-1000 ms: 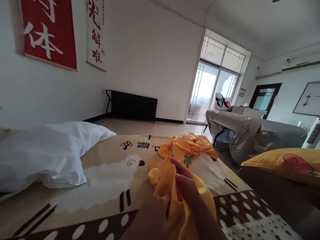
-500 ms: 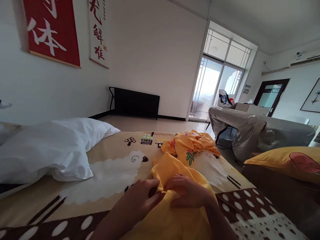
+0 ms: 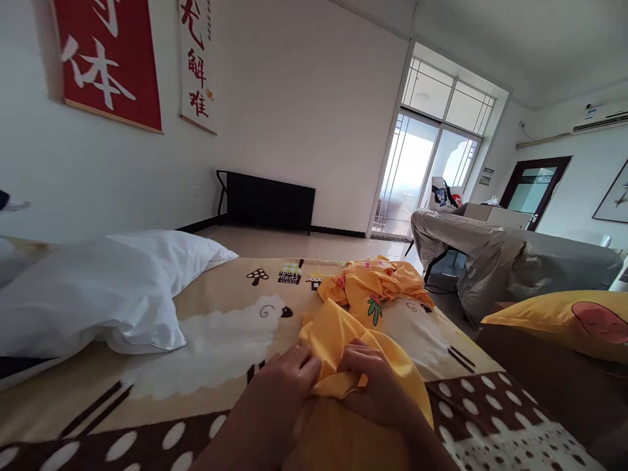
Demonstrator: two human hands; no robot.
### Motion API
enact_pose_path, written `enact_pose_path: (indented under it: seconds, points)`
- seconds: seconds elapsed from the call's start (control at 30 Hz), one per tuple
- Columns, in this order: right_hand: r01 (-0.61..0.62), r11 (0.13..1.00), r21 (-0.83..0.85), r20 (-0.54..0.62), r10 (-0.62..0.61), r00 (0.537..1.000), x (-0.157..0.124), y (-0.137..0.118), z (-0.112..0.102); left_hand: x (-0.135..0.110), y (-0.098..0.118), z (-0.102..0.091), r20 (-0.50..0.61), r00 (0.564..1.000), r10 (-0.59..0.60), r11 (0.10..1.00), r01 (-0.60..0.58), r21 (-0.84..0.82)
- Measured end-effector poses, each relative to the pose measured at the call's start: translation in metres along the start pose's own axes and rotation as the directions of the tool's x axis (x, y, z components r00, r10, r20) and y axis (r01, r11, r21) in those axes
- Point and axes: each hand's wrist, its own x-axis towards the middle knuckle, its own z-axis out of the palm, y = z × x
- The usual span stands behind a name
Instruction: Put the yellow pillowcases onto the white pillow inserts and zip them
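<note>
A yellow-orange pillowcase point(image 3: 366, 297) with a carrot print lies crumpled on a bed covered by a sheep-pattern blanket point(image 3: 216, 340). Its near end is bunched between both my hands. My left hand point(image 3: 287, 383) pinches a fold of the yellow cloth from the left. My right hand point(image 3: 373, 379) has its fingers curled over the cloth from the right. The two hands nearly touch each other.
A white pillow point(image 3: 98, 294) lies at the left of the bed. A yellow pillow with a carrot print point(image 3: 564, 320) sits at the right. Beyond stand a grey-covered piece of furniture point(image 3: 500, 261), a black folded table point(image 3: 267, 203) against the wall, and a glass balcony door point(image 3: 417, 176).
My left hand has come up and taken hold of the yellow cloth next to my right hand. Both hands have gathered the fabric closer together, and the view has tilted slightly.
</note>
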Motion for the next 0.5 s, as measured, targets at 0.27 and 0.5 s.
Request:
enact_pose_path:
  seconds: [0.27,0.5]
  points:
    - [-0.027,0.988,0.149,0.134,0.007,0.991,0.002,0.003,-0.020,-0.025,-0.005,-0.016,-0.207,0.978,-0.005,0.992,-0.021,-0.124]
    - [-0.059,0.997,-0.056,0.189,0.069,0.979,0.006,0.019,-0.018,-0.041,-0.019,-0.013,-0.373,0.925,-0.073,0.978,-0.007,-0.209]
